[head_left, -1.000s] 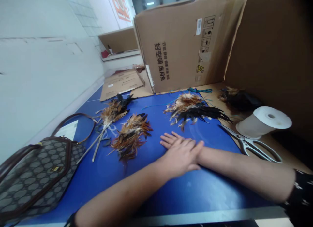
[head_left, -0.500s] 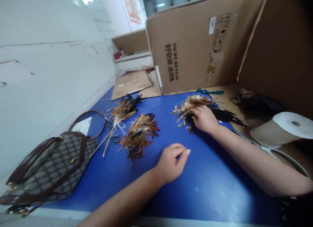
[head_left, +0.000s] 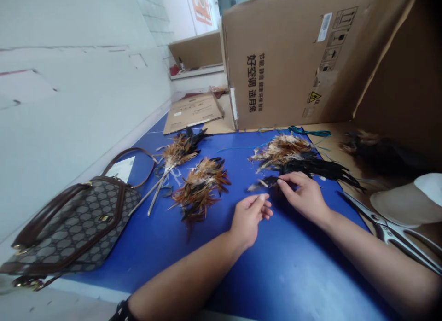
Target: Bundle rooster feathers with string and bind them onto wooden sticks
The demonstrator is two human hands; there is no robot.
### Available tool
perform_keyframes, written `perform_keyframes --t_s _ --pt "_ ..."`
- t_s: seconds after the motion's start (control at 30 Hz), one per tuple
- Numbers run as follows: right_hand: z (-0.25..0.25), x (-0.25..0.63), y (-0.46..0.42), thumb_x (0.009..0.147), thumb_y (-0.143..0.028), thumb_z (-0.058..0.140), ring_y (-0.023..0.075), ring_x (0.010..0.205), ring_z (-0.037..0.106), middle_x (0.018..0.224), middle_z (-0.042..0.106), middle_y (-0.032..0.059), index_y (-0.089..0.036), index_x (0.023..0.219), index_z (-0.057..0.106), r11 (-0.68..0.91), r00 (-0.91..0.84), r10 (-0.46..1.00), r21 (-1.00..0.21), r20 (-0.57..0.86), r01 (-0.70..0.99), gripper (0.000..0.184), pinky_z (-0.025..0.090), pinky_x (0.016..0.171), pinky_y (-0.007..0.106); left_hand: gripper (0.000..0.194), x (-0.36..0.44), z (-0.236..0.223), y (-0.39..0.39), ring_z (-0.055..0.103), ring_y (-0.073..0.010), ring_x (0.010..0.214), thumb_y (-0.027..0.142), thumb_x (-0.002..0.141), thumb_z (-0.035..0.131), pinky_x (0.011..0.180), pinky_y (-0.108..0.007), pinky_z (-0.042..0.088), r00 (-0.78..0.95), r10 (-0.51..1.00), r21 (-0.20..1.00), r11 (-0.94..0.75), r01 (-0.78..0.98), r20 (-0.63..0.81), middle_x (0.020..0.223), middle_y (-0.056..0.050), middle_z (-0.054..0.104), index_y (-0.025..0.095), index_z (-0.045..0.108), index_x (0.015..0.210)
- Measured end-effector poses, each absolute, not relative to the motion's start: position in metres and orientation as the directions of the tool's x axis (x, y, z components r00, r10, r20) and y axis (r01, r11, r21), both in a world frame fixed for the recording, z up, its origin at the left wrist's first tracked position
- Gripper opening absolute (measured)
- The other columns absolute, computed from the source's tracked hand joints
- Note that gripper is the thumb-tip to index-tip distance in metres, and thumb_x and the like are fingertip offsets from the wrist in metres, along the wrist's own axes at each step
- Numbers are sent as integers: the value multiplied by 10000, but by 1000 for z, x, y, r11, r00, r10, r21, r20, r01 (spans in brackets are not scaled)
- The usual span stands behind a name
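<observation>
My right hand [head_left: 304, 194] pinches a small dark feather [head_left: 264, 183] just off the near edge of a loose pile of brown, white and black feathers [head_left: 290, 156] on the blue table top [head_left: 283, 265]. My left hand [head_left: 249, 216] rests close beside it, fingers loosely curled, thumb and forefinger near the feather's tip, holding nothing I can see. A second bundle of brown and black feathers [head_left: 202, 185] lies left of my hands. Further left lies a third bundle with long bare quills [head_left: 172, 157].
A patterned handbag with brown straps [head_left: 69, 224] sits at the left. Large metal scissors [head_left: 393, 231] and a white spool [head_left: 410, 199] lie at the right. Upright cardboard panels [head_left: 293, 58] wall the back and right. More dark feathers [head_left: 376, 148] lie on cardboard.
My right hand went from the table to the feather pile and drew back toward me with a dark feather. My left hand moved up beside it. The camera view shifted left.
</observation>
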State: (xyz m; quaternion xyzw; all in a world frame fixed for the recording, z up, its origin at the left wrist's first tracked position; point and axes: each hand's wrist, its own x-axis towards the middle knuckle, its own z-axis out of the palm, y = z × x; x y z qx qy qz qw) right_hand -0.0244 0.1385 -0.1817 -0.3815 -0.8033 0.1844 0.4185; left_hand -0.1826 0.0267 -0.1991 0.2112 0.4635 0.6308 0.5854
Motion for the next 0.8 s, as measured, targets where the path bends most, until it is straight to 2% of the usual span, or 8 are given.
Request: perform_keyframes --t_s 0.1,0.2,0.3,0.43,0.57,0.8 --pt "-191 -29 117 957 -387 663 227 823 701 896 777 57 -216 942 769 536 -350 837 -764 422 360 202 538 810 378 440 -185 -204 33 639 -116 675 476 781 870 652 -263 462 -280 930 791 19 -611 -239 847 -59 693 106 720 964" --pt "-202 -31 106 956 -415 668 227 803 703 886 770 47 -224 940 773 480 -396 853 -806 338 345 219 537 795 383 449 -193 -205 37 629 -103 670 450 800 864 665 -258 462 -367 906 784 -66 -617 -213 851 -44 689 116 730 1069" --pt "-208 -33 100 965 -420 658 226 781 691 856 755 42 -234 929 773 477 -435 846 -802 309 359 222 535 770 385 427 -203 -204 37 625 -103 655 442 828 842 649 -255 456 -414 894 812 -111 -573 -170 830 -39 685 114 741 1081" --pt "-209 -34 93 981 -394 637 226 798 685 852 743 43 -241 927 769 532 -483 808 -769 337 354 210 544 783 387 387 -212 -205 33 612 -101 651 456 864 805 628 -243 445 -442 889 882 -109 -459 -120 796 -35 685 124 763 1058" --pt "-209 -33 94 988 -377 616 225 795 686 850 744 51 -235 943 770 556 -492 796 -748 353 363 215 550 774 389 327 -214 -208 30 611 -104 713 438 890 782 647 -235 461 -511 857 910 -160 -382 -63 851 -47 694 136 769 1015" --pt "-211 -23 108 962 -400 648 237 800 713 858 770 50 -243 914 761 553 -386 824 -738 415 386 199 563 797 406 334 -225 -209 34 652 -124 797 468 907 754 757 -267 535 -656 754 898 -267 -351 -33 940 -52 707 153 722 1012"
